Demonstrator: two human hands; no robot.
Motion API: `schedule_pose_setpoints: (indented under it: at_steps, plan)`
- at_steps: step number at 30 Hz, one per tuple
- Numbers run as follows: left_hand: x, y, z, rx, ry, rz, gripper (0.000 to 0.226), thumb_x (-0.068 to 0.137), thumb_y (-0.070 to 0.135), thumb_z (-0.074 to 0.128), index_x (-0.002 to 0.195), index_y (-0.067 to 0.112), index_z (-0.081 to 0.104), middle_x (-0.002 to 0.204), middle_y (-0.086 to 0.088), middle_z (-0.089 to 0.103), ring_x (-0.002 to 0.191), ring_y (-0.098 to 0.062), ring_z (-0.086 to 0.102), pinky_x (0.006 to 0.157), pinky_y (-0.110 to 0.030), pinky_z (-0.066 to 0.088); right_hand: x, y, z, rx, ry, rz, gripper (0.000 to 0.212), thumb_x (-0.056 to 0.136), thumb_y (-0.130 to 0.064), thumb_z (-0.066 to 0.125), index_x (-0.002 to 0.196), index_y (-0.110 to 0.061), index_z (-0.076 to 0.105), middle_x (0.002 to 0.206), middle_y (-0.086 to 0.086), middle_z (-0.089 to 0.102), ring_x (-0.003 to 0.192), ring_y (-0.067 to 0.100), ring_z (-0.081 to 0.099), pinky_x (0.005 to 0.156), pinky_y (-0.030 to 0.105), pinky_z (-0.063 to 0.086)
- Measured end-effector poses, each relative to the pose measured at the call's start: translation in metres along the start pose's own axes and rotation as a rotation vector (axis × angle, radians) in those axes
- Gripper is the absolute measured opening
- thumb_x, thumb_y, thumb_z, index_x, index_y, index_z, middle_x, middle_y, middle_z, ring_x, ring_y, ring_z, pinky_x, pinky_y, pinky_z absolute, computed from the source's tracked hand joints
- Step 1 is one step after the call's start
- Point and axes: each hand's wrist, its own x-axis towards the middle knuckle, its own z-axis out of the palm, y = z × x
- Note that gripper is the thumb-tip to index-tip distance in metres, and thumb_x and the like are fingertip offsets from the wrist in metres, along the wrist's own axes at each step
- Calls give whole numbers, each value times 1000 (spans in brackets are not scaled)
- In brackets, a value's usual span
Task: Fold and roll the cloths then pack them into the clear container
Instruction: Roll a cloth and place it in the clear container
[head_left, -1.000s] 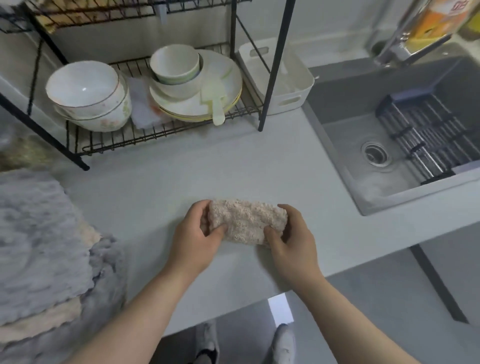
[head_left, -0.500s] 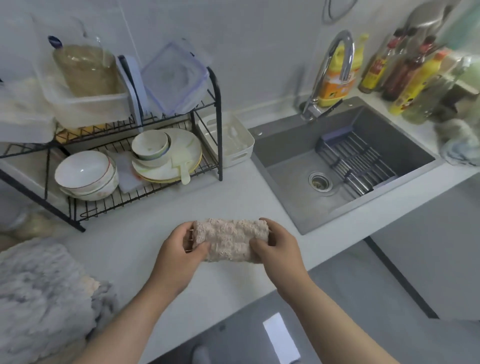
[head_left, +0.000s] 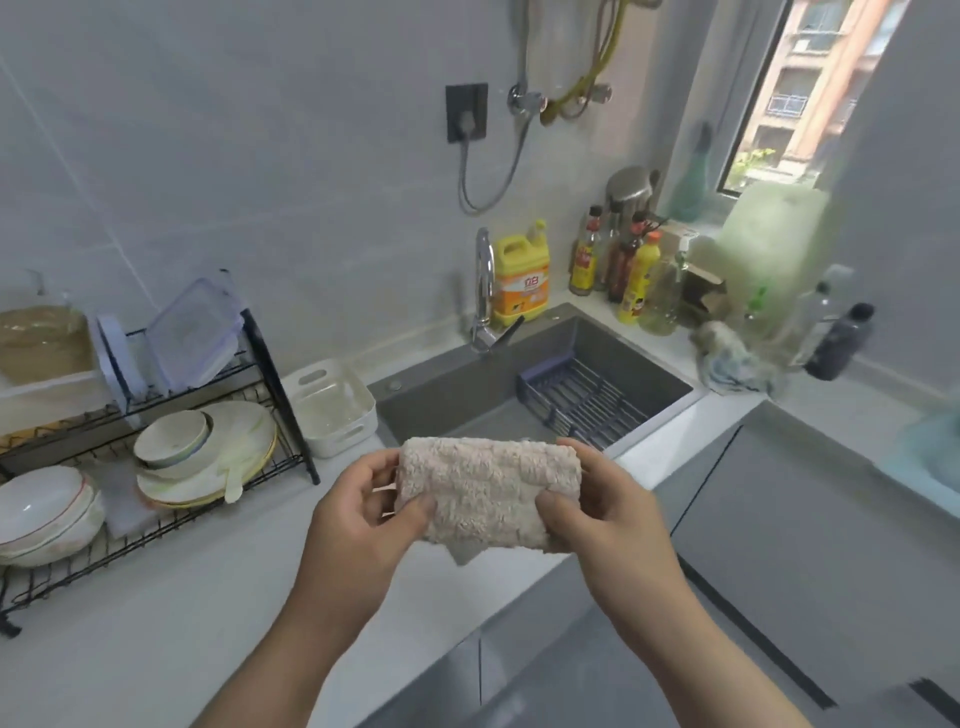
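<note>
2 hands (head_left: 358, 525) w/ 1 rolled cloth (head_left: 488, 488)

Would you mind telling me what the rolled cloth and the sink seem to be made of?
The rolled cloth: likely plush microfibre or terry, beige, with a nubby, fuzzy pile. The sink: possibly stone composite or coated steel; matte dark grey, no shine.

Rolled into a thick bundle, beige fluffy cloth (head_left: 488, 491); level, aloft above the counter (head_left: 156, 623) edge; loose corner hanging beneath.
</note>
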Motion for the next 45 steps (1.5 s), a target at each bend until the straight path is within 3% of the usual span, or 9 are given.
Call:
schedule_pose_setpoints:
  at_steps: [4, 10, 12, 18, 23, 27, 34, 39, 45]
  plan:
    - [14, 24, 68, -55, -138, 48, 38, 81, -5, 70, 111, 17, 63, 103, 5, 74, 97, -13, 70, 73, -20, 55, -3, -21, -68, 17, 113, -48, 37, 88, 1, 61, 115, -23, 66, 101, -1, 74, 95, 19, 70, 74, 39, 60]
    - [39, 47, 167, -230, -429, -62, 60, 66, -7, 77, 120, 8, 56, 102, -15, 73, 90, -27, 72, 66, -26, 57, -11, -42, -159, 66, 262, -66, 52, 88, 7, 60, 91, -43, 74, 94, -7, 76, 84, 7, 70, 66, 22, 53]
    - [52, 46, 198, -255, -507, -103, 56, 64, -8, 74, 117, 4, 58, 101, -18, 73, 85, -27, 72, 63, -27, 57, -7, -42, -185, 69, 322, -62, 45, 87, 9, 61, 94, -33, 73, 94, -6, 76, 83, 6, 71, 64, 19, 53]
    - [108, 38, 287, -178, -698, -95, 49, 61, 9, 74, 109, 8, 67, 104, -16, 73, 98, -36, 68, 84, -47, 54, 29, -27, -252, 42, 485, -27, 38, 87, 8, 61, 108, -24, 65, 96, -6, 75, 85, 4, 69, 66, 18, 52]
    - [167, 36, 353, -236, -811, -121, 51, 55, 9, 79, 104, 10, 67, 99, -18, 73, 90, -34, 70, 68, -36, 59, 72, -24, -291, 21, 595, 0, 37, 88, 7, 62, 115, -19, 64, 103, 1, 73, 95, 12, 68, 73, 19, 52]
    - [187, 36, 424, -278, -925, -166, 71, 46, 19, 81, 111, 8, 55, 95, -19, 73, 80, -28, 70, 62, -31, 57, 81, -29, -336, 35, 777, -14, 37, 87, 8, 61, 114, -18, 63, 99, 0, 74, 84, 6, 67, 64, 16, 49]
    - [179, 34, 543, -282, -1119, -205, 49, 64, 5, 71, 111, 7, 56, 98, -16, 74, 84, -25, 71, 69, -29, 59, 69, -21, -421, 68, 1060, -43, 40, 86, 3, 66, 114, -25, 64, 108, -2, 73, 103, 19, 69, 91, 38, 54]
    - [171, 24, 625, -252, -1218, -240, 42, 76, -13, 69, 112, 7, 59, 99, -14, 74, 84, -21, 72, 65, -22, 57, 66, -9, -490, 84, 1112, -74, 37, 87, 7, 63, 113, -19, 64, 108, 1, 74, 102, 16, 69, 91, 31, 54]
    - [172, 22, 722, -213, -1265, -250, 92, 38, 22, 94, 120, 6, 57, 112, -12, 71, 103, -27, 68, 81, -28, 58, 75, 6, -588, 126, 1101, -68, 27, 88, 6, 61, 107, -13, 63, 100, 1, 74, 89, 14, 71, 71, 23, 55]
